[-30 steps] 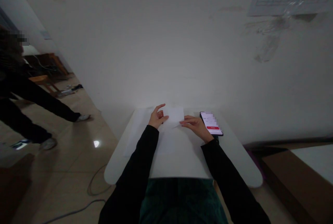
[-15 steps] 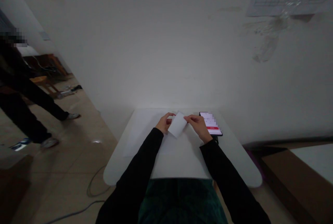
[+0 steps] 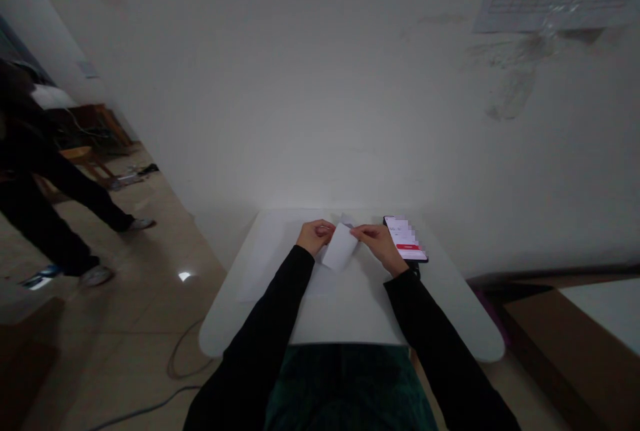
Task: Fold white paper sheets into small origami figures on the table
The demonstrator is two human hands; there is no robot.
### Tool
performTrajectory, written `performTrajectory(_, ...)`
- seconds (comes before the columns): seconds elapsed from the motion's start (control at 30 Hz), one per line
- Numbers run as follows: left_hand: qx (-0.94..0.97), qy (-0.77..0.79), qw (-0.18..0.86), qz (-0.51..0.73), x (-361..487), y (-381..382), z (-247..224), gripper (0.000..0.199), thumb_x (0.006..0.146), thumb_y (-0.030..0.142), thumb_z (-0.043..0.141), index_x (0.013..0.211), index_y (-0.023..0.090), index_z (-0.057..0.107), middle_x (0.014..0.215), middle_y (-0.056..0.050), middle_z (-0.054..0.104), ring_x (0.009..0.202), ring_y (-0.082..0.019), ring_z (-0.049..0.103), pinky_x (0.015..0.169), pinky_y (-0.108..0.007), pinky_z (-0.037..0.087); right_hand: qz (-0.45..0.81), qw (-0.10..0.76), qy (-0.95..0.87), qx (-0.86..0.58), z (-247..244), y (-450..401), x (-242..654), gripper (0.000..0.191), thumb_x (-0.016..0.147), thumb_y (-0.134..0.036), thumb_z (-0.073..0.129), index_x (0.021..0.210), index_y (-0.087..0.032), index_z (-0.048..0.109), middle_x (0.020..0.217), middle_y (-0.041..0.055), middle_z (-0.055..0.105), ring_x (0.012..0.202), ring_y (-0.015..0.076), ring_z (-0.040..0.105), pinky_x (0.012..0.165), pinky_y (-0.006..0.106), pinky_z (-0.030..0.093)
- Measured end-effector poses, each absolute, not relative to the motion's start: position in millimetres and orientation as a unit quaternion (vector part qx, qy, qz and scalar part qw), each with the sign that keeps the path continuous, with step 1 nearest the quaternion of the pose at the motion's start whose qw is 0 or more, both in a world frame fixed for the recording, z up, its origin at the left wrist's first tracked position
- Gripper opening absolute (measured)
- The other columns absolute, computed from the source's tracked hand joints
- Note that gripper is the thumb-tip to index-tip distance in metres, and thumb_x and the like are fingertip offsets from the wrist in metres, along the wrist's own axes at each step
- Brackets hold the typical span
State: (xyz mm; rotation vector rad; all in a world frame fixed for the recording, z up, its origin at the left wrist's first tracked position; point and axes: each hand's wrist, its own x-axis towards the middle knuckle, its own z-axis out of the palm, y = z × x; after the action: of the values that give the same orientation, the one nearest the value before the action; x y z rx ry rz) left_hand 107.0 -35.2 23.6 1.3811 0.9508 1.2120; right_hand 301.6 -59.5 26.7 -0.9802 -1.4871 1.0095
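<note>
A small folded piece of white paper [image 3: 339, 248] is held up over the white table [image 3: 350, 324], between my two hands. My left hand [image 3: 316, 236] pinches its left side with curled fingers. On the upper right edge, the thumb and forefinger of my right hand [image 3: 377, 244] are closed on the same paper. A narrow flap stands up behind its top edge. A larger white sheet [image 3: 260, 264] lies flat at the left of the table. Just beyond my right wrist lies a phone [image 3: 406, 239] with a lit screen.
A wall [image 3: 320, 97] rises directly behind the table. At the left, a person in dark trousers [image 3: 75, 197] stands on the tiled floor, with cables [image 3: 145, 409] nearer. A brown box [image 3: 570, 344] is at the right.
The small paper looks narrower and slightly turned, with more of a flap showing behind it. My right fingers have shifted slightly left and down; my left fingers have curled a little more.
</note>
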Motion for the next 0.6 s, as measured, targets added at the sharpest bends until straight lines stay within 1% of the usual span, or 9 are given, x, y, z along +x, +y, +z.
performTrajectory(0.13, 0.575, 0.386, 0.514, 0.506, 111.0, -38.5, 25.3, 0.032, 0.05, 0.033, 0.081, 0.07, 0.012, 0.066, 0.063, -0.004, 0.069, 0.057, -0.016, 0.063, 0.056, -0.026, 0.049, 0.417, 0.518, -0.617, -0.421, 26.3, -59.7, 302.7, 0.026, 0.07, -0.044, 0.069, 0.074, -0.018, 0.073, 0.075, 0.0032, 0.072, 0.072, 0.0194, 0.064, 0.071, 0.032, 0.049)
performTrajectory(0.23, 0.574, 0.384, 0.514, 0.509, 110.8, -39.6, 27.5, 0.036, 0.055, 0.042, 0.078, 0.072, 0.012, 0.069, 0.063, -0.005, 0.069, 0.056, -0.015, 0.063, 0.057, -0.026, 0.051, 0.421, 0.525, -0.609, -0.419, 25.8, -59.0, 303.6, 0.027, 0.067, -0.044, 0.071, 0.074, -0.018, 0.073, 0.077, 0.0044, 0.072, 0.072, 0.0197, 0.064, 0.071, 0.033, 0.049)
performTrajectory(0.33, 0.574, 0.393, 0.512, 0.504, 110.1, -39.7, 28.5, 0.038, 0.058, 0.048, 0.076, 0.07, 0.012, 0.071, 0.062, -0.005, 0.069, 0.056, -0.015, 0.063, 0.057, -0.028, 0.052, 0.42, 0.527, -0.61, -0.417, 25.9, -58.8, 303.8, 0.028, 0.066, -0.044, 0.072, 0.074, -0.018, 0.073, 0.076, 0.0047, 0.071, 0.071, 0.0196, 0.064, 0.071, 0.033, 0.05)
performTrajectory(0.47, 0.586, 0.395, 0.487, 0.514, 110.4, -40.6, 27.4, 0.034, 0.053, 0.042, 0.08, 0.069, 0.012, 0.072, 0.067, -0.007, 0.071, 0.06, -0.017, 0.064, 0.063, -0.03, 0.054, 0.417, 0.537, -0.613, -0.402, 29.0, -61.0, 303.0, 0.027, 0.069, -0.044, 0.07, 0.076, -0.018, 0.072, 0.079, 0.0047, 0.071, 0.074, 0.0188, 0.063, 0.074, 0.033, 0.05)
performTrajectory(0.53, 0.589, 0.397, 0.468, 0.527, 111.1, -41.5, 26.9, 0.033, 0.054, 0.04, 0.081, 0.069, 0.012, 0.072, 0.069, -0.008, 0.072, 0.061, -0.018, 0.065, 0.064, -0.031, 0.054, 0.428, 0.536, -0.611, -0.394, 30.4, -62.2, 302.1, 0.027, 0.07, -0.044, 0.069, 0.078, -0.018, 0.072, 0.082, 0.0048, 0.071, 0.076, 0.0186, 0.063, 0.076, 0.033, 0.049)
performTrajectory(0.6, 0.586, 0.402, 0.447, 0.543, 112.2, -42.4, 26.8, 0.031, 0.055, 0.039, 0.08, 0.069, 0.013, 0.072, 0.069, -0.008, 0.072, 0.062, -0.018, 0.065, 0.063, -0.031, 0.054, 0.45, 0.53, -0.602, -0.393, 30.3, -62.4, 301.3, 0.027, 0.069, -0.043, 0.07, 0.079, -0.018, 0.072, 0.081, 0.0045, 0.071, 0.074, 0.0181, 0.063, 0.074, 0.033, 0.05)
